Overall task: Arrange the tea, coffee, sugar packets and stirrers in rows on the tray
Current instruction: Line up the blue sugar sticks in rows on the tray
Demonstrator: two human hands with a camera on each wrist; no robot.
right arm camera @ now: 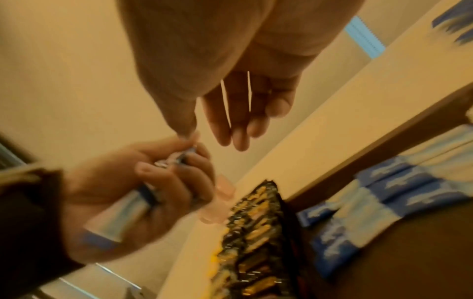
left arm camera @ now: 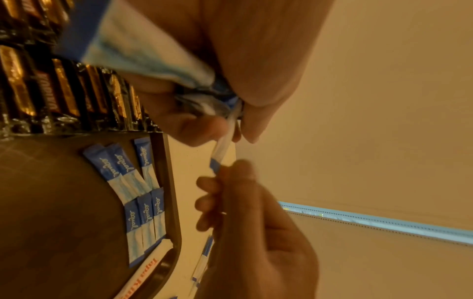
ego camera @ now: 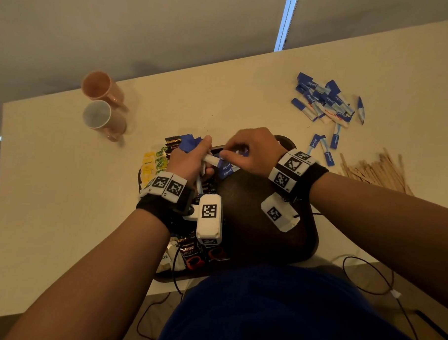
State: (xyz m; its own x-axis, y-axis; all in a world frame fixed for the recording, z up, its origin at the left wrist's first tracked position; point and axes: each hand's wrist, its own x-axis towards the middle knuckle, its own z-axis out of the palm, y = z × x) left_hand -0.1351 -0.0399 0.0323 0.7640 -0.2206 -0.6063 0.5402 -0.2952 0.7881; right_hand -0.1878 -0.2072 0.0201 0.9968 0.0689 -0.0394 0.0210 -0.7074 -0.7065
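Note:
My left hand grips a bunch of blue-and-white sugar sticks over the far end of the dark brown tray. My right hand pinches the blue end of one sugar stick that juts out of the bunch. Several sugar sticks lie side by side against the tray's far rim. Black-and-gold coffee packets stand in a row along the tray's left side, and yellow-green tea bags lie left of them. Wooden stirrers are heaped on the table to the right.
A loose pile of sugar sticks lies on the white table at the back right, with a few strays nearer the tray. Two mugs lie on their sides at the left. Black cables run along the table's near right edge.

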